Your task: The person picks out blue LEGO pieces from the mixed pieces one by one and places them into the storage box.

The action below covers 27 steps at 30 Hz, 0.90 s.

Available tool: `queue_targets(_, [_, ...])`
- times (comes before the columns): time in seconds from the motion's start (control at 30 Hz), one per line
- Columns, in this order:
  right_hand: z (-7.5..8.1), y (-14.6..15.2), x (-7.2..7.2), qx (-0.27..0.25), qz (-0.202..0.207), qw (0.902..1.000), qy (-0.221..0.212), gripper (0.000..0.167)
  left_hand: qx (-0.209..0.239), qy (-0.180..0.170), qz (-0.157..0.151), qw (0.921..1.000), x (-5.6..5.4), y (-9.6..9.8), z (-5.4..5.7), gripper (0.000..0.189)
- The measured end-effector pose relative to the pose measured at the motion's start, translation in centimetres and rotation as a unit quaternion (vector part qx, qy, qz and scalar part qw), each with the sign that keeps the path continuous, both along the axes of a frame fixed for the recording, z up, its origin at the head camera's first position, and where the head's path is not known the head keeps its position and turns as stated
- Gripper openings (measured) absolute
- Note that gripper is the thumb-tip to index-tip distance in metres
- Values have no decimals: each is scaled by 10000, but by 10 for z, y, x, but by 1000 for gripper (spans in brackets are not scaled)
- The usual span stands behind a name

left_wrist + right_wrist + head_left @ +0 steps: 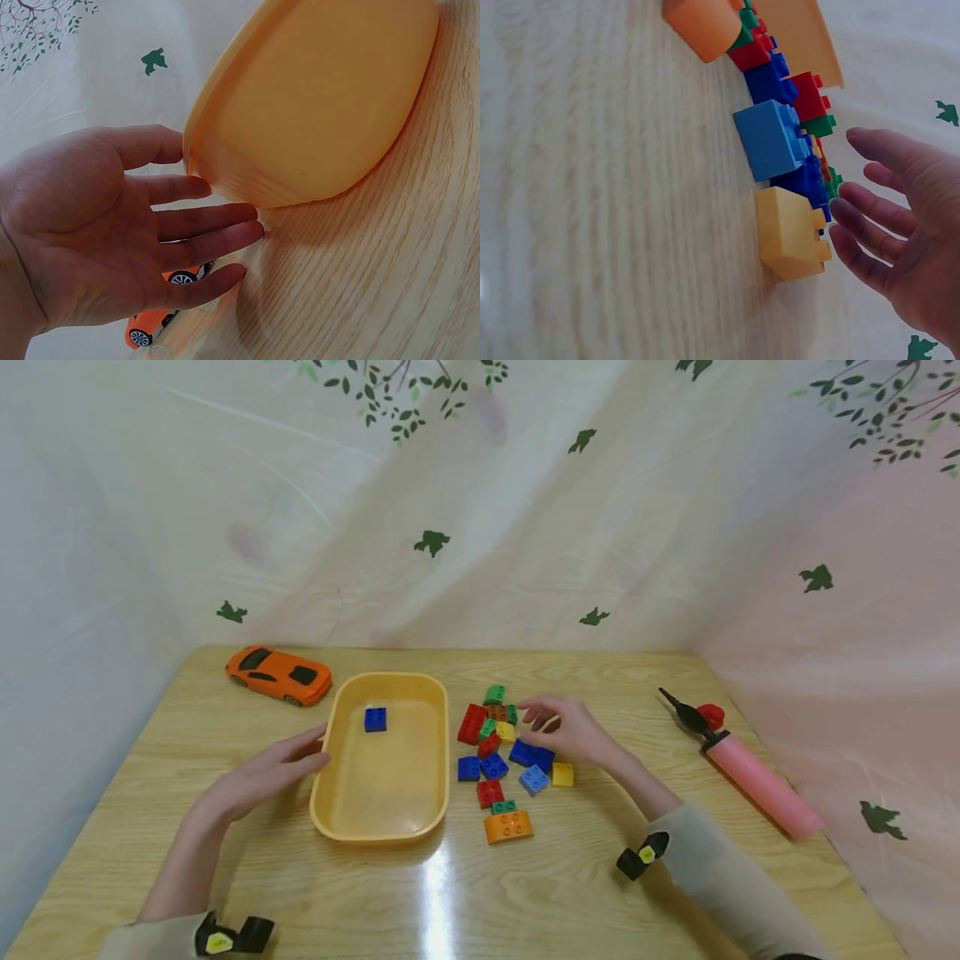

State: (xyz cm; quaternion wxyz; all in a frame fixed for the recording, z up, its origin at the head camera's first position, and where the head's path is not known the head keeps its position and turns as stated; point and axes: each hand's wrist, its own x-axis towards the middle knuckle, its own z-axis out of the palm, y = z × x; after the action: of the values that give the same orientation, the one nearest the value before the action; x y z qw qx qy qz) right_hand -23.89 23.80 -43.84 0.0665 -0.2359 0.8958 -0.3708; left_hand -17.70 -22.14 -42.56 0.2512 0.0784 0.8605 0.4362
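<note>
We see a pale wooden desk (352, 893) (its grain shows in both wrist views). On it we find an orange toy car (281, 677) at the back left, a yellow tray (386, 797) beside it, a cluster of coloured bricks (494, 767) right of the tray, and near the right edge a pink pump (765, 787) by a red object (711, 717).

This looks like a small play corner screened off with sheeting; whether it stands in a home, a nursery or a studio cannot be told. In the head view, pale, creased sheeting (495, 502) hangs from 9 o'clock through 12 to 3, printed with leafy branches (408, 397) at 12 and 2 o'clock and dark green birdlike shapes (432, 542). The wood-grain tabletop (577, 881) bears playthings: an orange toy car (279, 676) at 9 o'clock, toy bricks (493, 767) near 6, a pink hand pump (765, 787) at 4.
</note>
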Motion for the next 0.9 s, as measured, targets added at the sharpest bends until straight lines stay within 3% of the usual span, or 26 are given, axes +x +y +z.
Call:
queue_targets(0.37, [-9, 3, 7, 542, 48, 9980, -328, 47, 4, -21, 8, 10000, 0, 0, 1, 81])
queue_targets(0.9, [-11, -3, 11, 1122, 23, 9936, -125, 37, 47, -10, -1, 10000, 1, 1, 3, 80])
